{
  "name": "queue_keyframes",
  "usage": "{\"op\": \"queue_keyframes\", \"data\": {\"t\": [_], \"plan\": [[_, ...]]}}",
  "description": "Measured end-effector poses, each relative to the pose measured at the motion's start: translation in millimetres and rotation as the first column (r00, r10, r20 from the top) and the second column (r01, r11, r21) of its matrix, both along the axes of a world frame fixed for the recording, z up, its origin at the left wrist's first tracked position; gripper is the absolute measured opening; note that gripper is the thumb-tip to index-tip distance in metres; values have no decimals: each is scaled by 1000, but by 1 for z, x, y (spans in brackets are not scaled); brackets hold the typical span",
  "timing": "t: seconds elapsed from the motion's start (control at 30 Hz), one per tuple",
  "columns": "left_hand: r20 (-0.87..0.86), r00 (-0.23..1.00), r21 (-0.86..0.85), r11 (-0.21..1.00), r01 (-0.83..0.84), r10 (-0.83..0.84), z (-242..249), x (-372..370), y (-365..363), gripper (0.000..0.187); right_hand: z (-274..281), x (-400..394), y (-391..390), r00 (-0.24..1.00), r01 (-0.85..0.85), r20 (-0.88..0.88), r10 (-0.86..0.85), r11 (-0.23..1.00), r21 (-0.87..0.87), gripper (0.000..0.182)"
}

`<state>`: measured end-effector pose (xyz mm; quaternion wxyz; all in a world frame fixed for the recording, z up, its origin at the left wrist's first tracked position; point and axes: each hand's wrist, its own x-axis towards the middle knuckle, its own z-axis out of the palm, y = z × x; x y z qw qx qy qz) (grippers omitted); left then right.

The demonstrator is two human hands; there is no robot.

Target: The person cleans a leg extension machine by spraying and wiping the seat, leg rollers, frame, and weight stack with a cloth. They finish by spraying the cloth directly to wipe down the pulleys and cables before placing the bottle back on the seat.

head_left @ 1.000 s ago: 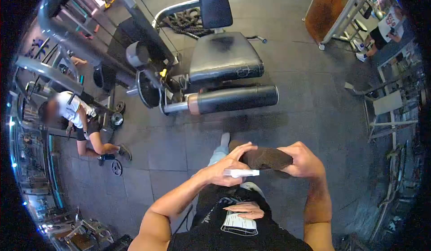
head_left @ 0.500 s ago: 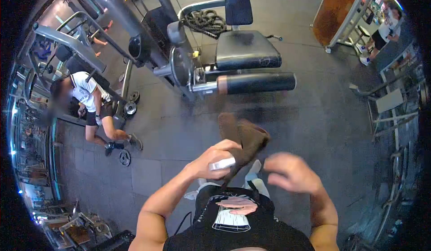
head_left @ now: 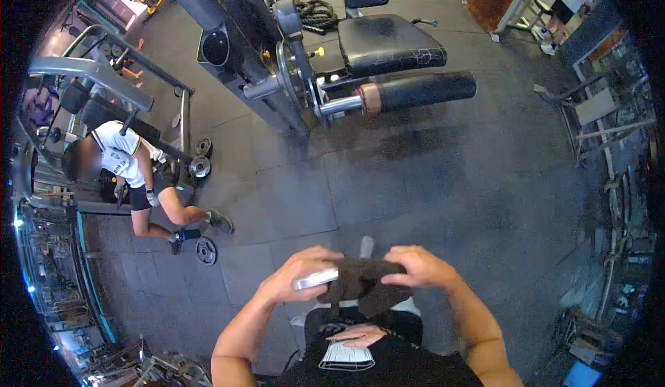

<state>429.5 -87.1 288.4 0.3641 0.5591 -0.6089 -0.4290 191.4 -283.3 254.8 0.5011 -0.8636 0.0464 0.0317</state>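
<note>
A dark brown cloth point(head_left: 361, 282), perhaps a small towel, is bunched between my two hands in front of my body. My left hand point(head_left: 296, 271) is closed on its left end. That same hand also grips a small flat white-and-silver object point(head_left: 316, 279), phone-like, though I cannot make out its kind. At the cloth's right end, my right hand point(head_left: 424, 266) has its fingers over the top and its thumb on the near side. My shoes are mostly hidden beneath the cloth.
A leg machine with a black padded seat point(head_left: 391, 43) and roller point(head_left: 422, 93) stands ahead. Left, a person in a white shirt point(head_left: 125, 155) sits at a machine, a weight plate point(head_left: 206, 250) on the floor nearby. Another person point(head_left: 573, 3) is far right. A metal-framed seat point(head_left: 596, 106) stands right.
My right hand, free and blurred before, now grips the cloth. The cloth, which hung from my left hand, is drawn up closer to my body. The view has shifted.
</note>
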Motion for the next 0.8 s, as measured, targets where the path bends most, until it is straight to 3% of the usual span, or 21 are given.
{"op": "queue_keyframes", "data": {"t": [0.07, 0.1, 0.17, 0.27, 0.3, 0.37, 0.5, 0.6, 0.63, 0.7, 0.8], "plan": [[-68, 995, 44, 996, -76, 79, -29, 5, 8, 34, -33, 0, -4, 998, 6, 55, -10, 996, 84, 32], [-117, 987, 58, 993, -105, 111, -45, 10, 10, 32, -49, 5, -12, 967, -98, -224, 125, 987, 125, 33], [-120, 988, 147, 986, -83, 101, -86, 24, 8, 30, -103, 14, -20, 942, -46, -280, 187, 896, 442, 35], [-158, 967, 170, 970, -173, 200, -165, 40, -3, 34, -174, 19, -29, 929, 250, -365, 59, 625, 739, 37], [-142, 961, 162, 964, -213, 236, -191, 45, -5, 33, -185, 25, -39, 915, 327, -404, 3, 584, 743, 39], [-100, 948, 124, 949, -290, 302, -239, 65, -16, 31, -226, 20, -49, 780, 625, -580, -233, 284, 727, 41], [265, 914, -189, 946, -262, 306, -310, 113, -39, 22, -288, 16, -90, 581, 772, -225, -782, 441, 458, 34], [504, 775, -377, 905, -199, 380, -334, 143, -52, 30, -331, 21, -129, 285, 786, -167, -944, 131, 604, 33], [496, 738, -466, 857, -218, 457, -345, 149, -52, 32, -333, 22, -134, 161, 795, -147, -976, 40, 606, 31], [378, 717, -618, 736, -275, 585, -360, 158, -51, 19, -345, 21, -138, 108, 684, -54, -993, 35, 729, 30], [119, 714, -712, 560, -423, 690, -393, 163, -45, 19, -360, 21, -140, 57, 529, 16, -998, 44, 847, 28]]}}
